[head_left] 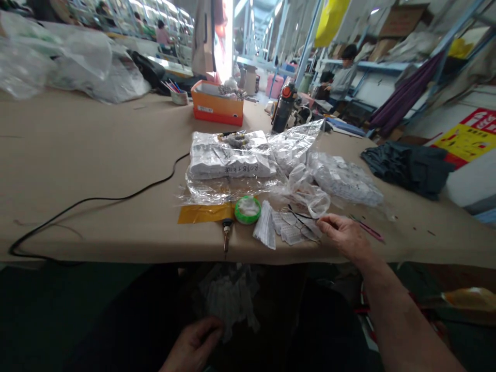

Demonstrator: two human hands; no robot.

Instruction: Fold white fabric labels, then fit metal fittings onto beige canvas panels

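Observation:
My right hand [344,233] rests on the front edge of the brown table [77,155], fingers curled in a pinch on a thin dark string that lies across small white tags [290,227]. My left hand [196,345] is low in my lap, fingers closed on a crumpled clear plastic bag [228,299] holding white bits. A folded stack of white tags [266,223] lies just left of the right hand. A green-rimmed round tin [248,209] sits beside it. A soldering iron [227,232] lies at the table edge, its tip over the rim.
Clear bags with white packets [228,157] lie behind the tags. A black cable [96,199] runs left across the table. An orange box [217,103], a dark bottle [284,107], plastic bags [77,62] and a dark cloth [406,165] stand further off. A person [344,72] sits at the back.

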